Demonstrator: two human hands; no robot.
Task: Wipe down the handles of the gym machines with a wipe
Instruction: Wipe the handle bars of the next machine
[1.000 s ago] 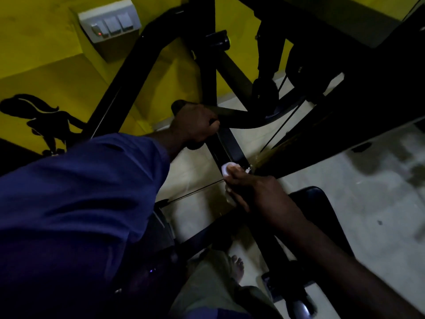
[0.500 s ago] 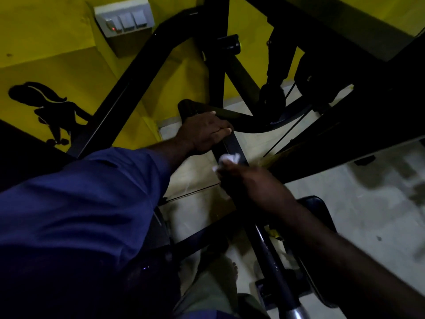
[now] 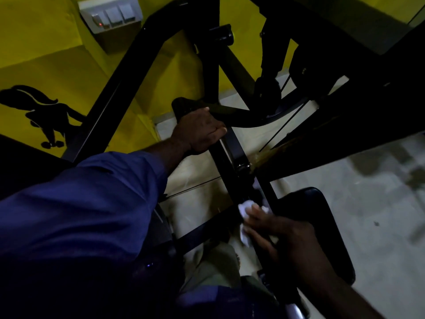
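1. head view: the left hand (image 3: 200, 131) is seen closed round the handle (image 3: 184, 106) of the gym machine, with the fingers curled over the black grip and the knuckles turned upward. a blue sleeve (image 3: 80, 203) is worn on that arm.
2. the right hand (image 3: 282, 238) is found lower down, near the bottom middle. its fingers are curled over a crumpled white wipe (image 3: 244, 208), which is held pressed against the black bar (image 3: 226, 171) of the machine.
3. the wipe is located on the bar below the left hand and well apart from it, just beside the edge of a dark seat pad (image 3: 322, 210). one bunch of it is shown above the fingertips and another strip below them.
4. the bar is seen running slantwise from the left hand down toward the bottom edge.
5. a thin cable (image 3: 190, 188) is stretched across the pale floor (image 3: 368, 203), left of the bar.
6. behind the machine a yellow wall (image 3: 46, 42) is seen. a white switch plate (image 3: 110, 13), with a small red light lit, is fixed at the upper left, and a black silhouette figure (image 3: 46, 109) is painted lower on the wall.
7. the scene is dimly lit, and how the right thumb lies cannot be told.
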